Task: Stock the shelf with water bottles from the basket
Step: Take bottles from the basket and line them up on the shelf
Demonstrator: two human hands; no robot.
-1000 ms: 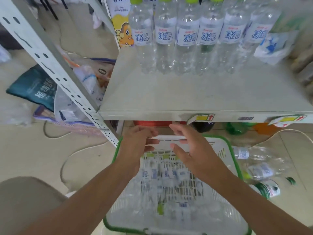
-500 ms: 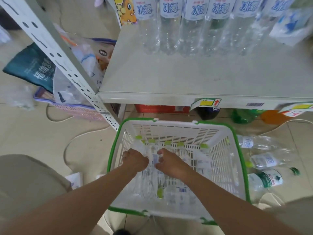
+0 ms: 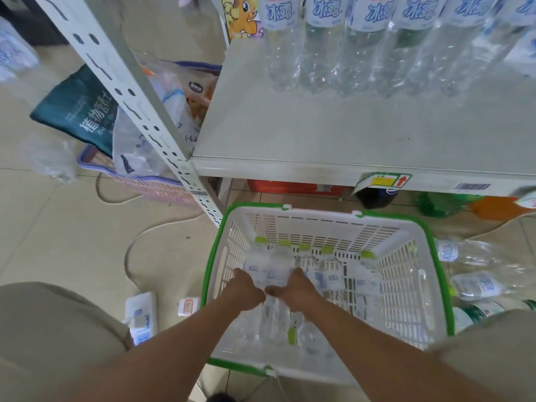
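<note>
Both hands, left (image 3: 245, 291) and right (image 3: 295, 288), clasp bottles (image 3: 272, 274) inside basket (image 3: 417, 285).

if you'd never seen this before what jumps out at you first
First, the two bare hands, left hand and right hand, side by side on clear water bottles inside the white basket with its green rim, on the floor at lower centre. Next, the row of tall labelled bottles standing at the back of the grey shelf above, with bare space in front of them.
</note>
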